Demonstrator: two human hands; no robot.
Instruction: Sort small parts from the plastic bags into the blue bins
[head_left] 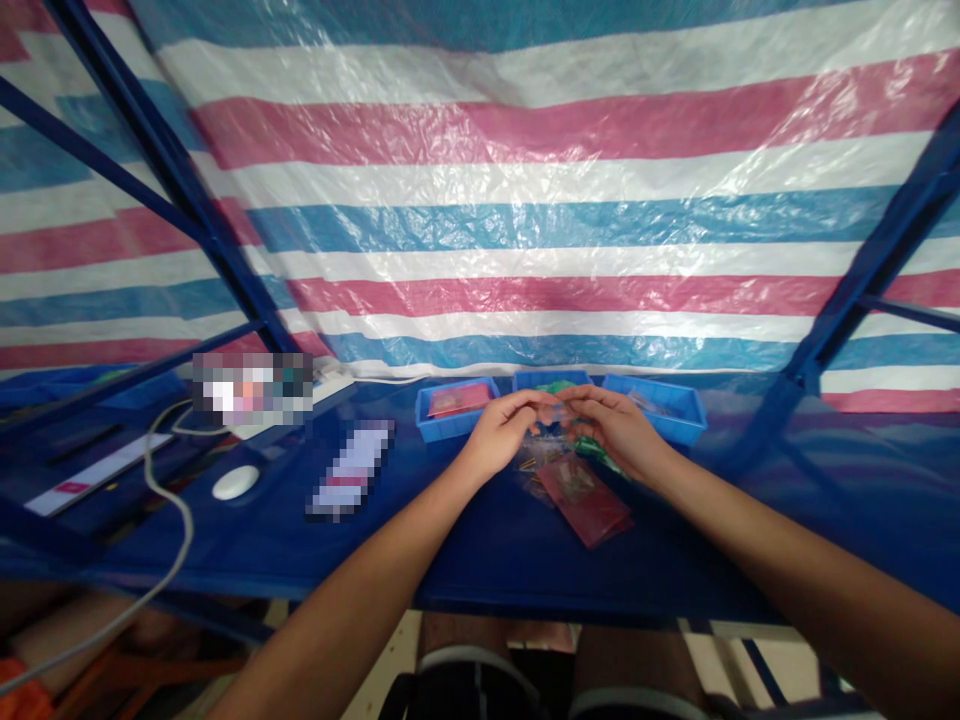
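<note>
While the left hand (504,432) and right hand (619,428) are nearly joined, either grip's closure cannot be told; light fingertip handling is advised, beyond the red packet (589,508) on the counter (502,560).

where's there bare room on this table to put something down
Bare patches: the table right of the right tray, beyond the right forearm; also between the pixelated strip and left forearm. Crowded: around the left hand and right hand, with the red packet just in front.
</note>
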